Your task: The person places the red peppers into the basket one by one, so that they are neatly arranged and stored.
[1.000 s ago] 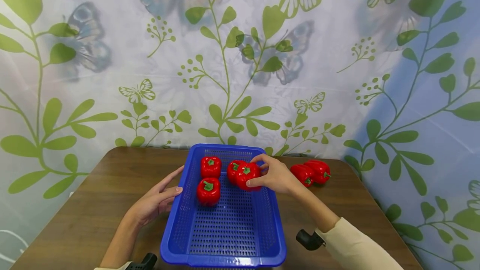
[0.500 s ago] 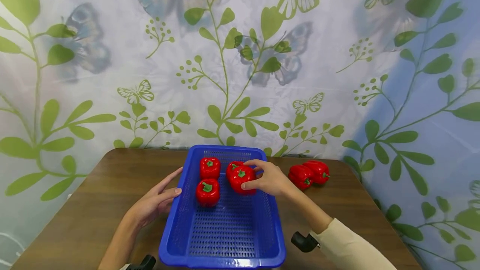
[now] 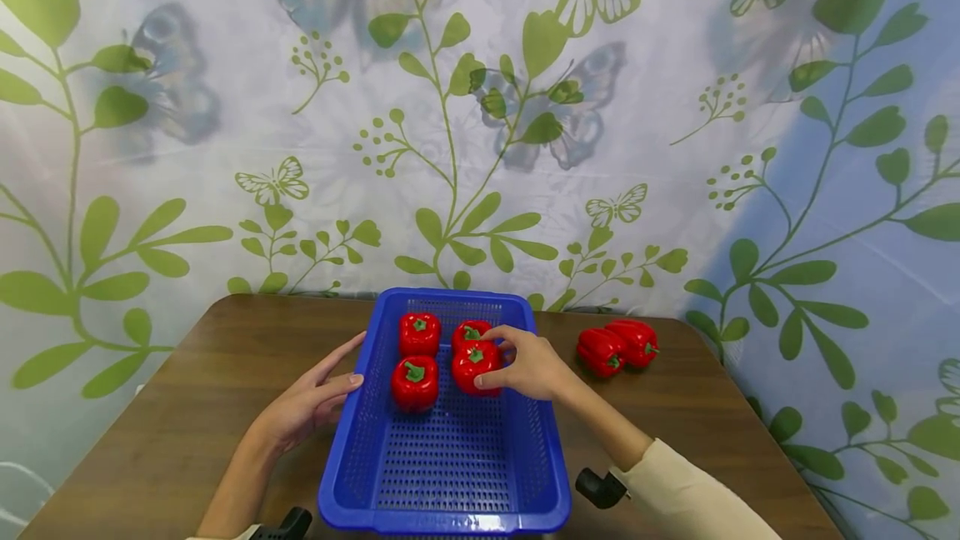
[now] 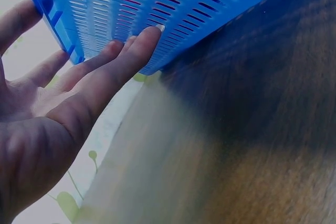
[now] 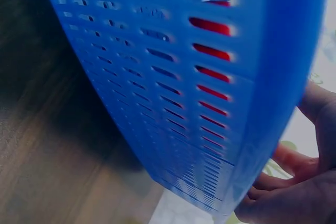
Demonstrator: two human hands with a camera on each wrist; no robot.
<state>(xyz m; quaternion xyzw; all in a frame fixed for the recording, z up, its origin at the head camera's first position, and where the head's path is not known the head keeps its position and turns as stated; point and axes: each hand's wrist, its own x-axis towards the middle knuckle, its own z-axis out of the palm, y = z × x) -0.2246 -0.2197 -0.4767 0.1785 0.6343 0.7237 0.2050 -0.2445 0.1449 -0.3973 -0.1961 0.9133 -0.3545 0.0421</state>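
Observation:
A blue plastic basket (image 3: pixel 450 515) with slotted walls stands on the table, red bell peppers in its far half. My right hand (image 3: pixel 528 367) reaches over the basket's right wall and holds a bell pepper (image 3: pixel 471 367) between thumb and fingers. Right behind it lies another bell pepper (image 3: pixel 467 331), partly covered. On the basket's left side are a far bell pepper (image 3: pixel 419 333) and a nearer bell pepper (image 3: pixel 415 385). My left hand (image 3: pixel 306 407) touches the left rim and outer wall; in the left wrist view its fingers (image 4: pixel 113 72) are nearly straight against the slotted wall.
Two red bell peppers, a left one (image 3: pixel 600 351) and a right one (image 3: pixel 634 343), lie side by side on the wooden table (image 3: pixel 202 390), right of the basket. A cloth backdrop (image 3: pixel 480 148) with leaves and butterflies hangs behind the table.
The right hand has moved left and slightly toward me with its bell pepper, away from the basket's right wall. The left hand stays at the left rim.

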